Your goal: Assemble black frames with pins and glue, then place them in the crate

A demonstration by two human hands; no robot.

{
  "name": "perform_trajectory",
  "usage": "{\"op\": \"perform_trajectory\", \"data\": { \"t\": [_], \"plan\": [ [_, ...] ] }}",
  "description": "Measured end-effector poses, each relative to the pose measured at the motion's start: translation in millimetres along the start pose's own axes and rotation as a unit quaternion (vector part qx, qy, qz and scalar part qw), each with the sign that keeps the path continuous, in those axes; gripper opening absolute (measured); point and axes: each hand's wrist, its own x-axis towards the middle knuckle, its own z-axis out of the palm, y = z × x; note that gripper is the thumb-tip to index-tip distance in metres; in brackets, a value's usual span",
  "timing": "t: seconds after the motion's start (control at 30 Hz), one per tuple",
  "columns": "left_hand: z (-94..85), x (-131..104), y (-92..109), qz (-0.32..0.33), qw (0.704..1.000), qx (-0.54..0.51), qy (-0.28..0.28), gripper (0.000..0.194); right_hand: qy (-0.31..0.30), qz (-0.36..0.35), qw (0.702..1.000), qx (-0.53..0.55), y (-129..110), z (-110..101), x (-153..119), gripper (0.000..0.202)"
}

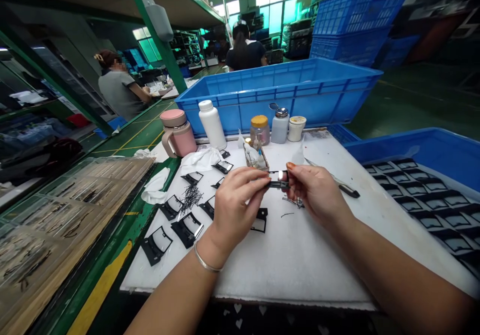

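Well, I see the left hand (236,202) and right hand (318,192) pinching a black frame (278,184) above the white worktop (300,265), a blue bin (446,155) holding rows of frames (420,189), and a tub (296,130), lid marking illegible.

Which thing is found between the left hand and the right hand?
In the head view, a small black-framed piece is between them, held by the left hand at one end and the right hand at the other.
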Motion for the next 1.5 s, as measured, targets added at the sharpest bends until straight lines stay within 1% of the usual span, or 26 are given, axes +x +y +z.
{"op": "perform_trajectory", "data": {
  "t": [0.03,0.07,0.1,0.13,0.2,0.27,0.3,0.33,0.4,0.47,0.7,0.9,1.13,1.33,1.5],
  "plan": [
    [-0.8,0.5,-1.2,-0.053,0.997,-0.051,0.008,0.018,0.006,-0.016,1.0,-0.002,-0.3,-0.7,0.1,0.03],
    [-1.7,0.9,-2.6,-0.113,0.988,-0.107,0.016,0.016,0.015,-0.034,0.999,-0.013,-0.6,-1.2,0.1,0.027],
    [-2.4,1.2,-4.3,-0.175,0.97,-0.167,0.021,0.015,0.023,-0.052,0.998,-0.035,-1.0,-1.3,-0.2,0.024],
    [-3.1,1.4,-5.8,-0.235,0.944,-0.228,0.021,0.015,0.026,-0.069,0.995,-0.063,-1.5,-0.8,-0.7,0.024],
    [-4.0,1.7,-8.2,-0.334,0.878,-0.343,0.002,0.019,0.011,-0.089,0.989,-0.121,-2.2,1.9,-2.5,0.029],
    [-3.8,1.6,-8.9,-0.397,0.811,-0.428,-0.036,0.025,-0.027,-0.094,0.981,-0.166,-2.2,5.9,-5.0,0.03],
    [-3.4,1.5,-8.7,-0.417,0.784,-0.456,-0.054,0.026,-0.043,-0.096,0.978,-0.182,-1.8,7.7,-6.3,0.029],
    [-2.8,1.4,-8.5,-0.431,0.764,-0.474,-0.07,0.027,-0.053,-0.099,0.975,-0.194,-1.4,9.2,-7.5,0.026],
    [-1.5,1.1,-8.3,-0.446,0.743,-0.491,-0.088,0.026,-0.057,-0.108,0.971,-0.205,-0.6,10.5,-9.2,0.023],
    [-0.6,1.0,-8.9,-0.453,0.736,-0.494,-0.094,0.026,-0.051,-0.112,0.97,-0.208,-0.8,9.9,-10.0,0.025],
    [-0.4,0.9,-12.9,-0.444,0.735,-0.5,-0.114,0.026,-0.061,-0.086,0.963,-0.247,-7.4,7.0,-9.6,0.032],
    [1.5,1.3,-13.5,-0.469,0.736,-0.478,-0.095,0.029,-0.058,-0.076,0.957,-0.273,-10.0,6.3,-10.9,0.03],
    [1.2,1.2,-12.3,-0.483,0.739,-0.46,-0.094,0.029,-0.074,-0.07,0.957,-0.271,-9.6,5.7,-11.3,0.031],
    [0.8,2.3,-11.6,-0.48,0.743,-0.457,-0.089,0.027,-0.07,-0.072,0.956,-0.276,-9.7,6.8,-12.2,0.031],
    [0.9,1.7,-11.4,-0.465,0.74,-0.478,-0.084,0.022,-0.069,-0.072,0.957,-0.271,-9.1,7.4,-13.0,0.03]
  ]
}}
